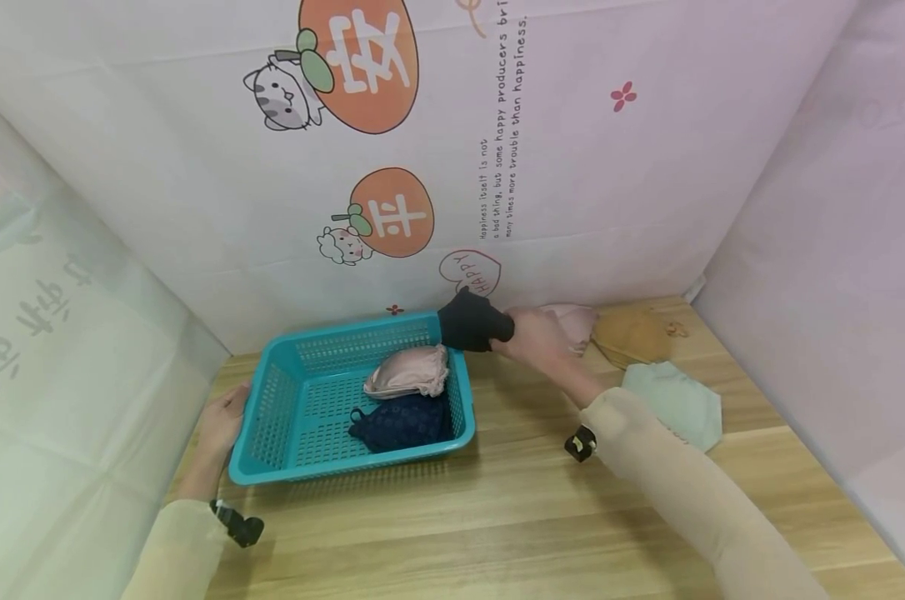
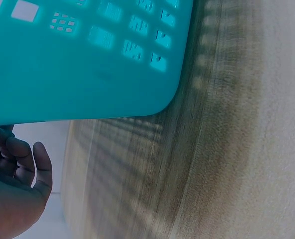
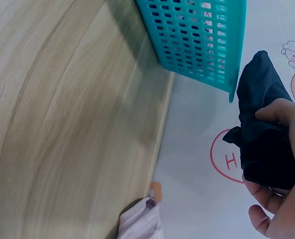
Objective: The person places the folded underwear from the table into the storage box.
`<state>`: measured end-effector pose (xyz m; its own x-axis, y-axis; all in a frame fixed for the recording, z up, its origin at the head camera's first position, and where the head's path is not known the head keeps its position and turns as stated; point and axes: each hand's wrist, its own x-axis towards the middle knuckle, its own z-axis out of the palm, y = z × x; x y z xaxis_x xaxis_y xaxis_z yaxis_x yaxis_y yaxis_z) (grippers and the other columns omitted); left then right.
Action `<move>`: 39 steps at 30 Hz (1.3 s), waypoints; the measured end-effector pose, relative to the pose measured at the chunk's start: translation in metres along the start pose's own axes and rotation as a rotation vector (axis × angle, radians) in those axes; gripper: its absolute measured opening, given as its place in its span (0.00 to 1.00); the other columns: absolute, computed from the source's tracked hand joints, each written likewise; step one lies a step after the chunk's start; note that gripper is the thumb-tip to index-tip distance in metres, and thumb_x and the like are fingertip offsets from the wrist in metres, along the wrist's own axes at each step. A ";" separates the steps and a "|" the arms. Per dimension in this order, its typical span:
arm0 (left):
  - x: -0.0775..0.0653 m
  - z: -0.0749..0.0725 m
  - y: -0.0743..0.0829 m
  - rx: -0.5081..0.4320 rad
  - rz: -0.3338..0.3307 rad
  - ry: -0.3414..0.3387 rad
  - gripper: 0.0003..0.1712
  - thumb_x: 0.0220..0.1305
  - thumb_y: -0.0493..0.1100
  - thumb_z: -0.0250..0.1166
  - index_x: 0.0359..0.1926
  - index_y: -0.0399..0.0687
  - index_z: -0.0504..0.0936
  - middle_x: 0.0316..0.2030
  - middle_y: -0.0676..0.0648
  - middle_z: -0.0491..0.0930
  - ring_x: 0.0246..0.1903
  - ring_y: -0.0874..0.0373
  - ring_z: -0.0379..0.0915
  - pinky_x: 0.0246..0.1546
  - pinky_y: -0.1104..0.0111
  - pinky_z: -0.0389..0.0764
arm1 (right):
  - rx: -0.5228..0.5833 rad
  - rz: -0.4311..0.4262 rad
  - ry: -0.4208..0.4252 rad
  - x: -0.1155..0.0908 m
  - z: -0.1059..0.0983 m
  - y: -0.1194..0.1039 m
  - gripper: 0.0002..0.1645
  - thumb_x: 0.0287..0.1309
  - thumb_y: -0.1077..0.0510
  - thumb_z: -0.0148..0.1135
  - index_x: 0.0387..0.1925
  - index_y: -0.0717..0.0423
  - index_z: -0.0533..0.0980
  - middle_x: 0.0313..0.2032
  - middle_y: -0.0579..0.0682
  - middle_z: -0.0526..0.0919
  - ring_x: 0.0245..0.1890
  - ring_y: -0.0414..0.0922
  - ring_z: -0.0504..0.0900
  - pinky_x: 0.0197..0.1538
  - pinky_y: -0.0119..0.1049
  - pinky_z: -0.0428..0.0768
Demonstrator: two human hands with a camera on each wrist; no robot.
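My right hand (image 1: 535,335) grips a folded black bra (image 1: 469,320) at the back right corner of the teal basket. In the right wrist view, the thumb lies over the dark cloth (image 3: 262,144), close beside the basket's wall (image 3: 197,45). At the far left, my left hand (image 1: 223,417) holds the side of the teal basket (image 1: 351,469); its fingertips are partly hidden by the rim. The left wrist view shows that hand (image 2: 18,189) with curled fingers at the basket's edge. Inside the basket, a pink bra (image 1: 407,372) lies behind a navy bra (image 1: 402,422), both on the right side.
On the wooden table (image 1: 497,525), right of the basket, lie a pink folded garment (image 1: 575,321), a mustard one (image 1: 632,336) and a mint green one (image 1: 677,404). A printed cloth wall (image 1: 572,208) rises behind, with further cloth walls at both sides.
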<state>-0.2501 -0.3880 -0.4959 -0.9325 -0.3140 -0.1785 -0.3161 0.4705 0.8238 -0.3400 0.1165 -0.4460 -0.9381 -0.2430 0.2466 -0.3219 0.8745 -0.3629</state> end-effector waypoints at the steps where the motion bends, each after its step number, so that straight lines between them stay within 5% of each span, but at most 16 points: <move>1: 0.000 0.000 0.000 -0.003 0.001 0.001 0.46 0.74 0.71 0.38 0.77 0.43 0.56 0.76 0.34 0.55 0.74 0.31 0.53 0.70 0.42 0.65 | 0.003 0.004 -0.006 0.000 0.000 -0.002 0.15 0.52 0.44 0.70 0.28 0.50 0.78 0.27 0.47 0.84 0.30 0.47 0.82 0.38 0.45 0.81; 28: -0.002 0.000 0.002 0.006 -0.017 -0.018 0.49 0.72 0.73 0.38 0.77 0.42 0.53 0.76 0.33 0.52 0.74 0.31 0.51 0.70 0.42 0.64 | -0.009 -0.095 0.045 -0.001 0.003 -0.032 0.15 0.49 0.45 0.71 0.25 0.50 0.77 0.22 0.45 0.80 0.26 0.45 0.79 0.32 0.41 0.79; 39: 0.000 0.001 0.003 -0.015 -0.018 -0.012 0.47 0.73 0.72 0.38 0.77 0.42 0.54 0.76 0.34 0.53 0.74 0.32 0.52 0.70 0.43 0.66 | -0.030 -0.129 0.033 -0.002 0.002 -0.042 0.16 0.51 0.43 0.71 0.29 0.50 0.79 0.27 0.46 0.84 0.30 0.46 0.82 0.38 0.43 0.81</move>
<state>-0.2510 -0.3854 -0.4942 -0.9287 -0.3126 -0.1994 -0.3301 0.4522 0.8286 -0.3253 0.0792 -0.4330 -0.8843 -0.3409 0.3192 -0.4353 0.8491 -0.2992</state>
